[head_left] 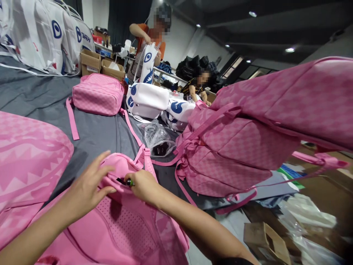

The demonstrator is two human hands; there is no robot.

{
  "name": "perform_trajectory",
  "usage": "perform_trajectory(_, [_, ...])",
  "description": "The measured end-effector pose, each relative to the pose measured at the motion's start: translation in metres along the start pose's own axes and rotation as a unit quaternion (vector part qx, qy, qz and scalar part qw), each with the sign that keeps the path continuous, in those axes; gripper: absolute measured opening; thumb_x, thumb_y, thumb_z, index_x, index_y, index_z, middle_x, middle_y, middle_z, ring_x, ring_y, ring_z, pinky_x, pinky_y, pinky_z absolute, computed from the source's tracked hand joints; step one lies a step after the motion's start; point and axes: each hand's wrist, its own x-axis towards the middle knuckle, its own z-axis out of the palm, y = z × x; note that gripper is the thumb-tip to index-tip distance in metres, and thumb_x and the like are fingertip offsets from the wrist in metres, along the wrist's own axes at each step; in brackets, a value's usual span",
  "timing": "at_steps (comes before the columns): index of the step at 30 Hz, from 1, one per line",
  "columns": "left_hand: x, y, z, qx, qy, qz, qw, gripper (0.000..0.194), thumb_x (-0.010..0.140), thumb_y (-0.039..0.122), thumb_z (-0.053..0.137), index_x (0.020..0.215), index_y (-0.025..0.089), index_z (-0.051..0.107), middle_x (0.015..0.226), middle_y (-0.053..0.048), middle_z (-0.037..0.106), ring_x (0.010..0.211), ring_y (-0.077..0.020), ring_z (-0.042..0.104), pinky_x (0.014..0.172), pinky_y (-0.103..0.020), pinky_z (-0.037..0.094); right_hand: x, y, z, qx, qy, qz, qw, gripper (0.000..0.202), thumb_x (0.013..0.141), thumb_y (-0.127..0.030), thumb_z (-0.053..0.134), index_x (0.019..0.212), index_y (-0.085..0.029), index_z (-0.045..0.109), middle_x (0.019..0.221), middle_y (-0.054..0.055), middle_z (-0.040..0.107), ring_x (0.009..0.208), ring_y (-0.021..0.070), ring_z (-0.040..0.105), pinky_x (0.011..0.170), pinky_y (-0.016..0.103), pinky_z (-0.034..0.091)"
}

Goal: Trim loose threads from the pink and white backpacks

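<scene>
This looks like a workshop full of bags. One pink bag (pixel 124 224) lies open under the left hand (pixel 85 189) and the right hand (pixel 145 186). More pink bags (pixel 226 154) are piled to the right of the hands. White bags (pixel 41 36) stand in a row far past the left hand, next to brown boxes (pixel 91 63). Straight past the hands, a person in an orange top (pixel 162 49) holds up a white bag (pixel 148 59), and another person (pixel 196 90) bends low near big black sacks (pixel 190 68).
</scene>
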Motion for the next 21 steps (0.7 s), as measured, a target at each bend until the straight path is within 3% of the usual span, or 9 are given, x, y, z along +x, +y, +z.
perform_trajectory(2, [-0.009,-0.011,-0.001,0.031,-0.017,-0.09,0.995,0.066,0.091,0.05,0.056,0.147,0.018,0.042,0.165,-0.019,0.027,0.148,-0.0366,0.039,0.108,-0.049,0.048,0.008,-0.001,-0.001,-0.01,-0.021,-0.013,1.0,0.034,0.088,-0.021,0.06,0.118,-0.026,0.075,0.102,0.006,0.079,0.092,0.0226,0.072,0.071,0.027,0.044])
perform_trajectory(3, [-0.013,-0.015,-0.001,0.047,-0.049,-0.139,0.988,0.073,0.091,0.051,0.055,0.152,0.016,0.035,0.162,-0.021,0.034,0.143,-0.0389,0.045,0.104,-0.05,0.05,0.012,-0.002,-0.001,-0.019,-0.027,-0.021,0.999,0.034,0.088,-0.021,0.059,0.117,-0.025,0.075,0.102,0.007,0.079,0.092,0.0228,0.072,0.071,0.027,0.044])
perform_trajectory(6, [-0.019,-0.02,0.001,0.074,-0.182,-0.225,0.954,0.061,0.096,0.049,0.043,0.146,0.014,0.039,0.135,-0.02,0.063,0.115,-0.0399,0.067,0.084,-0.048,0.056,0.02,-0.006,0.002,-0.059,-0.045,-0.033,0.997,0.03,0.091,-0.027,0.057,0.113,-0.022,0.076,0.099,0.01,0.078,0.09,0.0248,0.072,0.07,0.029,0.044])
perform_trajectory(8, [-0.017,-0.016,0.0,0.099,-0.225,-0.235,0.94,0.053,0.1,0.047,0.035,0.14,0.014,0.044,0.123,-0.018,0.07,0.104,-0.0396,0.071,0.077,-0.046,0.054,0.023,-0.009,0.005,-0.077,-0.056,-0.035,0.995,0.029,0.092,-0.031,0.057,0.112,-0.021,0.076,0.097,0.012,0.078,0.089,0.0262,0.072,0.069,0.03,0.044])
perform_trajectory(17, [-0.012,-0.006,-0.003,0.156,-0.225,-0.216,0.937,0.044,0.102,0.046,0.032,0.13,0.016,0.048,0.109,-0.014,0.073,0.094,-0.035,0.074,0.067,-0.038,0.049,0.024,-0.009,0.003,-0.128,-0.063,-0.089,0.986,0.022,0.093,-0.025,0.057,0.102,-0.018,0.075,0.088,0.012,0.077,0.084,0.0264,0.073,0.065,0.03,0.045])
perform_trajectory(21, [-0.018,-0.009,-0.004,0.139,-0.2,-0.202,0.949,0.043,0.101,0.047,0.033,0.128,0.018,0.05,0.112,-0.014,0.073,0.093,-0.0334,0.074,0.067,-0.037,0.049,0.025,-0.012,0.006,-0.099,0.042,-0.077,0.991,0.024,0.094,-0.023,0.055,0.111,-0.018,0.072,0.093,0.01,0.077,0.082,0.0248,0.072,0.064,0.029,0.044])
